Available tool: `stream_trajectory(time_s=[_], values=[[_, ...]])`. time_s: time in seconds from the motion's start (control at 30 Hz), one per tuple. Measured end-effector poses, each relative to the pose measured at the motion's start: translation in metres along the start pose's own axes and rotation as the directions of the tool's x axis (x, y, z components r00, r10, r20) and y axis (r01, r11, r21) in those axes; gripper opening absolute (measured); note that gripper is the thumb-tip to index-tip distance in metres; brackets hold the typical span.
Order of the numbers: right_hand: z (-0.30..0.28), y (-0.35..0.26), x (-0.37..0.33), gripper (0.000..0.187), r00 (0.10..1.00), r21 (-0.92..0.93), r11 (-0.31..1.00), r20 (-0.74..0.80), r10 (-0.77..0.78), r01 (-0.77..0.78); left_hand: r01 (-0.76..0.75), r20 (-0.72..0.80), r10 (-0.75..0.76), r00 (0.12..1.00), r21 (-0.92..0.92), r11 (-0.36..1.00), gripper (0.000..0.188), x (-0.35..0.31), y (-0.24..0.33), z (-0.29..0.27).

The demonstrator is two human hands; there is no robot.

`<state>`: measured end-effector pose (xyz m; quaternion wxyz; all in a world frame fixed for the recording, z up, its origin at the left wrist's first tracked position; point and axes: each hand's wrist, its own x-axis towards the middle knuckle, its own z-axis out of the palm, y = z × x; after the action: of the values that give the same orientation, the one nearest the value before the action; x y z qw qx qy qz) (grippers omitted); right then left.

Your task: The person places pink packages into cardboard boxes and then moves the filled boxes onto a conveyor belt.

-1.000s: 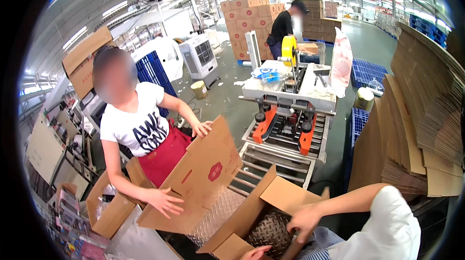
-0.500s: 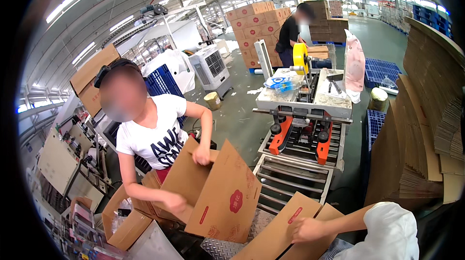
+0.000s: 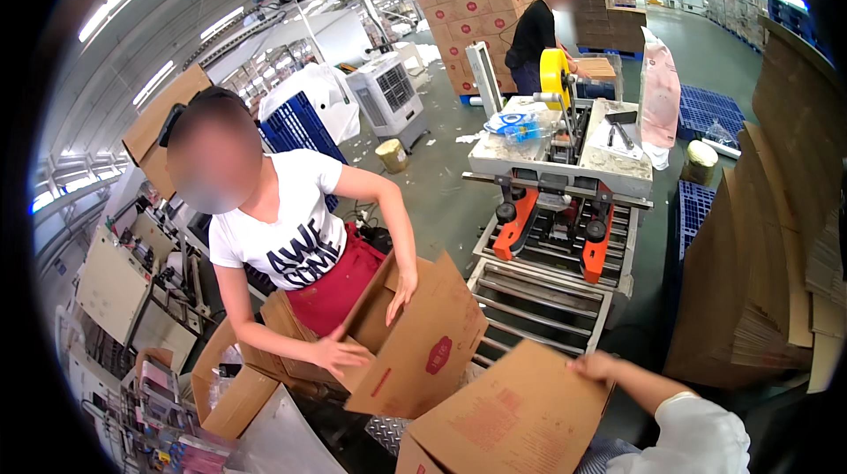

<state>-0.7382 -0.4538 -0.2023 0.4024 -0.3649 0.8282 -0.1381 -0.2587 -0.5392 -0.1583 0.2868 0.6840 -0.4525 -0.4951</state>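
A brown cardboard box (image 3: 520,412) stands in front of me at the bottom of the view, one broad printed side facing up toward me. My right hand (image 3: 595,367) is closed on its upper right edge, the forearm coming in from the lower right in a white sleeve. My left hand does not show. Just left of my box, a co-worker in a white shirt and red apron has both hands on another open carton (image 3: 423,342), which has a red emblem on its side.
Beyond the boxes, a roller conveyor (image 3: 538,306) leads to a carton-sealing machine (image 3: 609,178) with a yellow tape roll (image 3: 555,77). Stacked flat cardboard (image 3: 737,289) rises at the right. Another person works behind the machine near piled cartons (image 3: 468,33). A grey air cooler (image 3: 388,99) stands farther back.
My box has turned, its broad side now showing, and my right hand has moved up and right to its edge. The co-worker's carton sits lower, and their fingers have spread.
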Motion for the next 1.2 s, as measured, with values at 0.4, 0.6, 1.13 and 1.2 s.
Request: stream_trajectory(time_s=[0.4, 0.6, 1.13, 1.2], values=[[-0.024, -0.231, -0.131, 0.037, 0.187, 0.003, 0.198, 0.315, -0.930, 0.980, 0.080, 0.209, -0.020, 0.978, -0.282, 0.956, 0.072, -0.032, 0.002, -0.040], [-0.009, -0.133, -0.045, 0.083, 0.907, -0.279, 0.872, -0.014, -0.422, 0.401, 0.239, 0.015, -0.243, 0.970, 0.137, 0.961, 0.091, -0.096, 0.026, -0.078], [-0.062, -0.020, 0.016, 0.037, 0.940, 0.032, 0.940, -0.057, -0.338, 0.340, 0.116, -0.191, -0.047, 0.981, 0.370, 0.922, 0.086, -0.039, -0.107, -0.067], [-0.054, -0.036, 0.009, 0.036, 0.970, 0.037, 0.970, -0.051, -0.238, 0.240, 0.114, -0.137, -0.084, 0.987, 0.226, 0.967, 0.088, -0.039, -0.129, -0.058]])
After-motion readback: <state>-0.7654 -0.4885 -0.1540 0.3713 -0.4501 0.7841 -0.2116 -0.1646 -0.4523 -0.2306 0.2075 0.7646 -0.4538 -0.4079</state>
